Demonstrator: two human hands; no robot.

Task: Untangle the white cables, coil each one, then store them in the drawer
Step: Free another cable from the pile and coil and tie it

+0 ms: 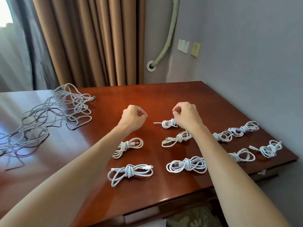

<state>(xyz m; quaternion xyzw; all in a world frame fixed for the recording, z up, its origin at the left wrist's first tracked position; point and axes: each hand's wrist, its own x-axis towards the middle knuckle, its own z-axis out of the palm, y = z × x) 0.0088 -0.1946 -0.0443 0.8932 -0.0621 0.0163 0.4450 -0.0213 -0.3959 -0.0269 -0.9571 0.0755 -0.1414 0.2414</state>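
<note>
Right hand (186,117) pinching coiled white cable (168,124) mid-frame; left hand (133,116) fisted, empty; tangled cables (49,118) left.

**A hotel-style room corner**

It looks like a hotel or guest room — a glossy reddish-brown wooden desk (164,99) stands against a plain grey wall (246,46), beside long tan pleated curtains (91,41), white wall sockets (183,46) and patterned carpet (193,217) below.
</note>
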